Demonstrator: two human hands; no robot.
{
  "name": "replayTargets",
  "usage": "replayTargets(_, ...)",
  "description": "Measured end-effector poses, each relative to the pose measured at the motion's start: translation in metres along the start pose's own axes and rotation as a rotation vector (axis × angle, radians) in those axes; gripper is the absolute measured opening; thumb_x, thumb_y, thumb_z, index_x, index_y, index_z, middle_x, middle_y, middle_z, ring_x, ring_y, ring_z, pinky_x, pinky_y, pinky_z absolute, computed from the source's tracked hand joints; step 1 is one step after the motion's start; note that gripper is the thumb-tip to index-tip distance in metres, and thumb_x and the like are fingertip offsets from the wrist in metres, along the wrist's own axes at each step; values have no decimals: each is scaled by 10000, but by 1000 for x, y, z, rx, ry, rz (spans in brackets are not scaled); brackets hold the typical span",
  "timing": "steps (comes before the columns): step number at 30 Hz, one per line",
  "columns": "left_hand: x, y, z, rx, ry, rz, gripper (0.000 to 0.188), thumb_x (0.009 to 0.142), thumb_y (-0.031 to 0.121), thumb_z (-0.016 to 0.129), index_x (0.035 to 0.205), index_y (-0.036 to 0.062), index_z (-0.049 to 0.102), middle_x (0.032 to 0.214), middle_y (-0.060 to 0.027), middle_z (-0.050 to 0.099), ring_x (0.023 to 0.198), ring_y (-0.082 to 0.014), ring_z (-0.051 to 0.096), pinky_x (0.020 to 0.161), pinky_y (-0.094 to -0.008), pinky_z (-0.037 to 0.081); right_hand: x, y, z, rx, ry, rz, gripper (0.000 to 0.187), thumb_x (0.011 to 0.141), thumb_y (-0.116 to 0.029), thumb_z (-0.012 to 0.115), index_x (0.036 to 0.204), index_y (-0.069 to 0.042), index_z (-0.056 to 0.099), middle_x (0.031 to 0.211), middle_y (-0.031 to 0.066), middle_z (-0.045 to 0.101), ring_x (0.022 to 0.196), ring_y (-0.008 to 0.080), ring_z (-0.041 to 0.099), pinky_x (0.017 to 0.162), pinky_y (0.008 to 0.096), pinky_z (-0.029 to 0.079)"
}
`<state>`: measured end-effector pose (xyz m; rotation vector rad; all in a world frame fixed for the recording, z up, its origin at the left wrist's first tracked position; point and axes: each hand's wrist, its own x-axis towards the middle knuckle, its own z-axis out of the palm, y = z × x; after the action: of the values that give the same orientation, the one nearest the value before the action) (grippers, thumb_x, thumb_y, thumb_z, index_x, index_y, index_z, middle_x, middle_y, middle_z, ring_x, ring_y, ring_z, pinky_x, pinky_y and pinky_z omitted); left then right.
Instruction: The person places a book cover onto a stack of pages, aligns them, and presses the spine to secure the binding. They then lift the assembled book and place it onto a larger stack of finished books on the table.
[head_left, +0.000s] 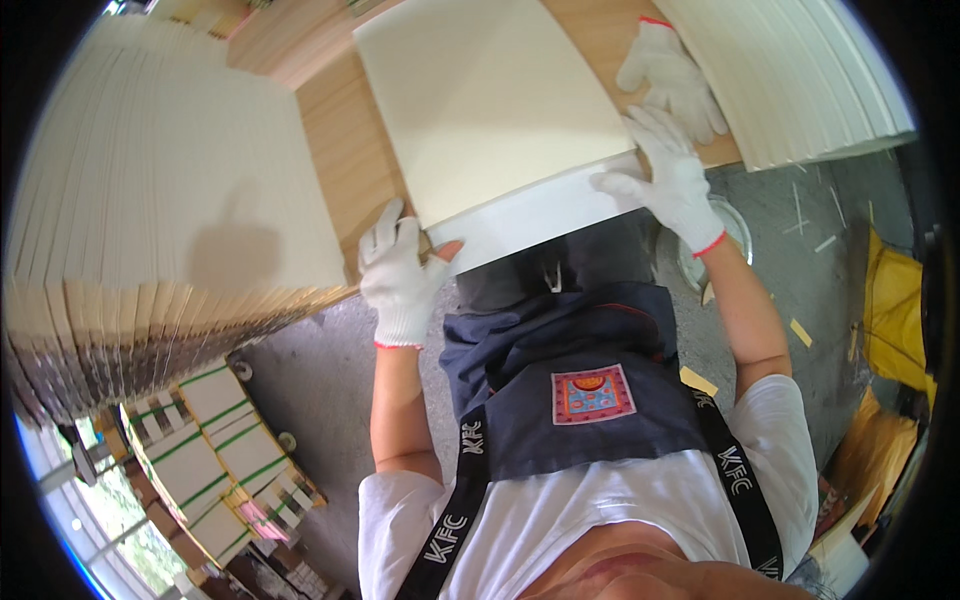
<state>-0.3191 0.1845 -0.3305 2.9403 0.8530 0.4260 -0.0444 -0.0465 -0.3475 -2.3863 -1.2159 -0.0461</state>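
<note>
Left grip (398, 265): half-curled at the near-left corner of the cream panel (490, 105); clamping cannot be confirmed. Right grip (668, 180): thumb and fingers spread at the near-right corner. The panel lies on the wooden surface (345, 140), long axis extending forward from between both grips, neither clearly nearer.

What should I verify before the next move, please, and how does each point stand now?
1. Left hand at the near left corner of the pale panel: ok.
2. Right hand at its near right corner: ok.
3. Loose glove well away from the right hand: not ok, it lies close by.
4. Floor free of litter: not ok, yellowish scraps lie on it.
5. White strip fixed to the panel: cannot tell.
</note>
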Motion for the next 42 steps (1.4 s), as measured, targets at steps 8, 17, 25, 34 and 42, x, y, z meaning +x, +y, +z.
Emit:
replayTargets(8,-3,4,0,-57,-17,-66,703,708,415,843,1335,199,610,1343,-105,567,1152,-341,538,1006,-447,446,-3,-6,2,-15,39,-33,776,763,-553,771,1374,-124,561,1462,155,503,1396,378,394,1160,498,306)
replayTargets(17,-4,5,4,-250,29,-193,700,690,371,862,1293,108,623,1348,-117,578,1188,-359,530,1020,-442,441,-6,2,8,85,162,-75,770,784,-574,751,1360,-99,559,1488,158,473,1397,387,383,1162,508,297)
replayTargets(25,-13,3,17,-129,121,-49,510,745,264,824,1160,8,676,1378,-145,584,1236,-371,519,1042,-435,444,-6,3,8,-67,95,-30,813,767,-641,727,1330,-67,604,1479,168,481,1401,382,379,1169,503,287)
replayTargets(34,-9,-1,9,-72,17,-37,513,766,345,804,1153,35,677,1382,-130,584,1205,-373,536,1024,-445,456,-5,2,6,-80,60,-40,806,792,-606,716,1361,-50,584,1478,168,490,1415,361,375,1177,482,283)
replayTargets(42,-10,-2,14,-68,65,-42,555,707,363,835,1157,87,665,1390,-89,560,1192,-366,521,1012,-457,441,-6,-1,4,-43,83,-7,807,778,-576,744,1372,-58,574,1470,177,498,1404,371,391,1173,468,294)
